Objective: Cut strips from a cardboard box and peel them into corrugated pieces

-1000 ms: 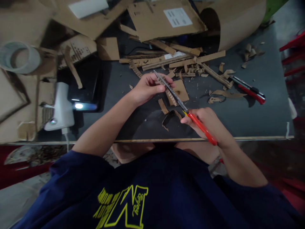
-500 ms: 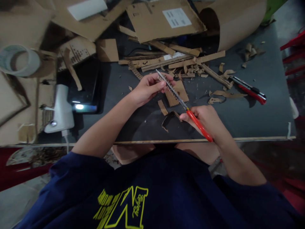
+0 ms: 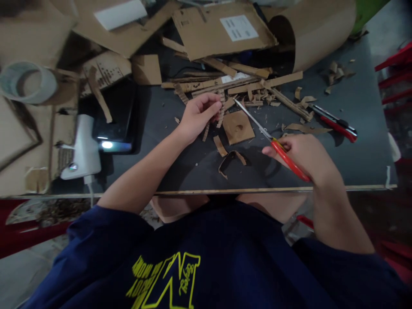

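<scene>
Between its thumb and fingers, my left hand (image 3: 201,115) pinches a thin corrugated cardboard strip (image 3: 221,112) that hangs down. My right hand (image 3: 301,154) is closed around the red handles of the scissors (image 3: 286,158), whose blades point up and left, their tip a little right of the strip. Under the strip and blades lies a small square cardboard piece (image 3: 238,128) with a dark mark in its middle. Curled cardboard scraps (image 3: 220,146) lie just below it on the dark table.
A red cutter (image 3: 337,123) lies at the right. Cardboard strips (image 3: 267,82) and a flat box (image 3: 225,30) are piled behind my hands. On the left are a tape roll (image 3: 28,82), a black device (image 3: 112,116) and a white power adapter (image 3: 82,148).
My right hand has drawn the scissors right and slightly down, away from my left hand. The strip in my left hand now hangs in plain view, and the square piece is uncovered.
</scene>
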### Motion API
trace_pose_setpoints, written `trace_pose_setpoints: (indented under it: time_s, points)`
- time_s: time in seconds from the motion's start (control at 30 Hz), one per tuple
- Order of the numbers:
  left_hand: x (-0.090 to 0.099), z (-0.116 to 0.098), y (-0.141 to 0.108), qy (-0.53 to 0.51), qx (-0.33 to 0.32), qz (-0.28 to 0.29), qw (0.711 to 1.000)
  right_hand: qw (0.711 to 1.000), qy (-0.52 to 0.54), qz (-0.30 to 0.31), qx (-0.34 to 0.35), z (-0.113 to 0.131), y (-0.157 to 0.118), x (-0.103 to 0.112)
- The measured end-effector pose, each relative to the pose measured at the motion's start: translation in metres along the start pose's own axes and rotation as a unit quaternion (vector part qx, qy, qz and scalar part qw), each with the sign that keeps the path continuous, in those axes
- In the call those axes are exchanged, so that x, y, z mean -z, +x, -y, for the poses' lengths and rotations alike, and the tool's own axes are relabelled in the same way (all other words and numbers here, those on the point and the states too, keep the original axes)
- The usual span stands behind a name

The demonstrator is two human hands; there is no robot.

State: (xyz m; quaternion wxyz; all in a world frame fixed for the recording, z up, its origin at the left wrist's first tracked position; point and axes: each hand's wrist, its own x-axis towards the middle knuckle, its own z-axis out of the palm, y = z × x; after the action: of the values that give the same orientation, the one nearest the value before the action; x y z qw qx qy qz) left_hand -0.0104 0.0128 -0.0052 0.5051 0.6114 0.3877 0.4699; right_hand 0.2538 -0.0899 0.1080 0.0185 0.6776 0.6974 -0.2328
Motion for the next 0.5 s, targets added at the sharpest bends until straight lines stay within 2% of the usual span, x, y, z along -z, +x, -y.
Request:
trace_pose_setpoints:
  time_s: [0.1,0.2,0.27,0.33,0.4,0.5]
  points:
    - [0.000,-0.002,0.000,0.007,-0.007,0.000,1.000,0.992,-0.100,0.007,-0.072,-0.007,0.006,0.004]
    - [-0.001,-0.006,-0.002,0.021,-0.018,0.016,0.999,0.978,-0.193,-0.021,-0.080,-0.004,0.006,0.012]
    - [-0.002,-0.009,-0.003,0.031,-0.013,0.026,0.999,0.973,-0.211,-0.038,-0.086,0.003,0.004,0.021]
    - [-0.003,-0.011,-0.004,0.035,-0.006,0.031,0.999,0.979,-0.173,-0.078,-0.071,0.013,0.007,0.031]
    - [-0.005,-0.012,-0.004,0.034,-0.007,0.037,0.999,0.988,-0.094,-0.123,-0.014,0.023,0.023,0.038]
    - [-0.005,-0.014,-0.005,0.038,-0.017,0.043,0.998,0.991,0.044,-0.109,0.064,0.034,0.071,0.040]
